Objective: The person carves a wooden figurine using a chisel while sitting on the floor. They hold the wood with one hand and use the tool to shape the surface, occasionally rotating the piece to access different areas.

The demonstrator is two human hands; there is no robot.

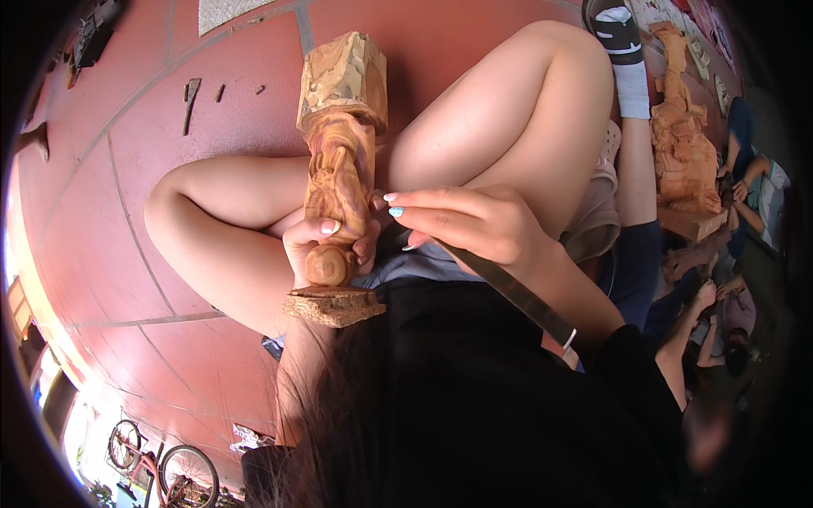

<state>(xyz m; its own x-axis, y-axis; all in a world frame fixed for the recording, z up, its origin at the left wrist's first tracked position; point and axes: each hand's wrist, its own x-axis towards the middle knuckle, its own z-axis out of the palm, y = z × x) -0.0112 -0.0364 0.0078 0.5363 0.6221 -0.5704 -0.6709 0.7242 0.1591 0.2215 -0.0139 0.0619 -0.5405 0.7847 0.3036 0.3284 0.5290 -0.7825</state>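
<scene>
A carved wooden figure stands out in front of me, with a rough uncut block at its far end and a rough flat base at the near end. My left hand is wrapped round its narrower part, beside a smooth rounded knob; the thumb lies on top and fingertips show on the other side. Close to the figure's right side, my right hand pinches a long, flat, dark strip-like tool that slants back along the forearm. Its exact kind is unclear, and whether its front end touches the wood is hidden by the fingers.
My bare legs fold around the figure on the red tiled floor. A thin tool and small scraps lie ahead on the left. At right are another person's socked foot, a large wood carving and people. A bicycle stands at lower left.
</scene>
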